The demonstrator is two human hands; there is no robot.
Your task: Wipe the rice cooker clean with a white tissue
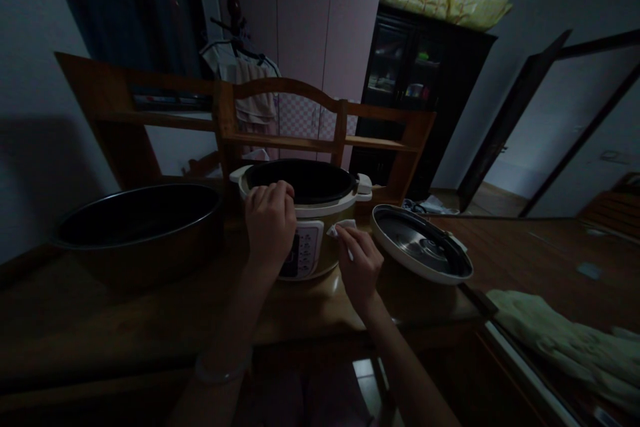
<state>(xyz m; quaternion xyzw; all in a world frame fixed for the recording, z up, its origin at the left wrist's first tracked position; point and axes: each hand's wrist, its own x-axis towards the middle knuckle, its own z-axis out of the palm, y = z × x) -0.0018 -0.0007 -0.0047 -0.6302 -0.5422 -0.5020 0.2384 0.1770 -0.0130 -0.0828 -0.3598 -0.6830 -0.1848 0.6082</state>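
Note:
A white electric cooker (pixel 327 250) with a control panel on its front stands lidless on the wooden desk, its dark opening facing up. My left hand (pixel 273 220) is closed over the cooker's near rim, its fingertips hidden inside the edge. In my right hand (pixel 359 260), a small white tissue (pixel 345 225) is pinched against the cooker's front, right of the panel. To the right, the round cooker lid (pixel 425 245) lies with its metal inner side up. A large dark inner pot (pixel 135 247) sits on the left.
The wooden desk (pixel 280 313) has a raised shelf (pixel 285 141) along its back. Pale crumpled fabric (pixel 560 333) lies at the lower right. Beyond stand a pink wardrobe (pixel 303 27), a black cabinet (pixel 425 93) and an open door (pixel 510 127).

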